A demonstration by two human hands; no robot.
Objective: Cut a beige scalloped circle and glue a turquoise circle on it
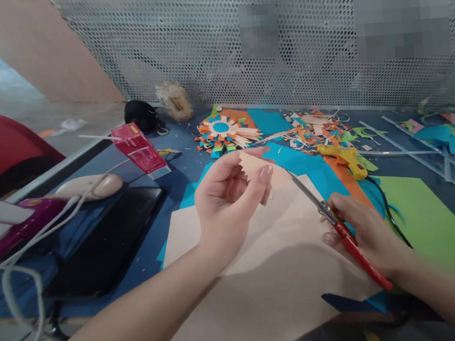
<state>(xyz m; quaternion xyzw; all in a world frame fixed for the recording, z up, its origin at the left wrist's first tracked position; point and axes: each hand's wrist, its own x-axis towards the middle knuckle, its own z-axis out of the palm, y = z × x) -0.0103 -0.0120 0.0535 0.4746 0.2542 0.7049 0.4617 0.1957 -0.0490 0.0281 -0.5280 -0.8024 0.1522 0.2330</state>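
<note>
My left hand (225,212) pinches a small pale peach paper piece (253,164) with a notched edge between thumb and fingers. My right hand (369,227) is wrapped around red-handled scissors (349,242), their blades pointing up and left, close to the paper's right side. The blades look nearly closed. Under both hands lies a large pale peach sheet (249,295); I cannot tell whether the pinched piece is joined to it. Blue sheets (290,160) lie beneath. Beyond my left hand sits a layered fringed paper flower (222,129) with a blue centre.
Paper scraps (319,129) are heaped near the perforated metal panel (202,46). A yellow glue gun (345,158), clear glue sticks (407,148) and a green sheet (428,217) lie right. Left are a pink drink carton (141,148), black tablet (111,242), mouse (90,186) and white cables (31,238).
</note>
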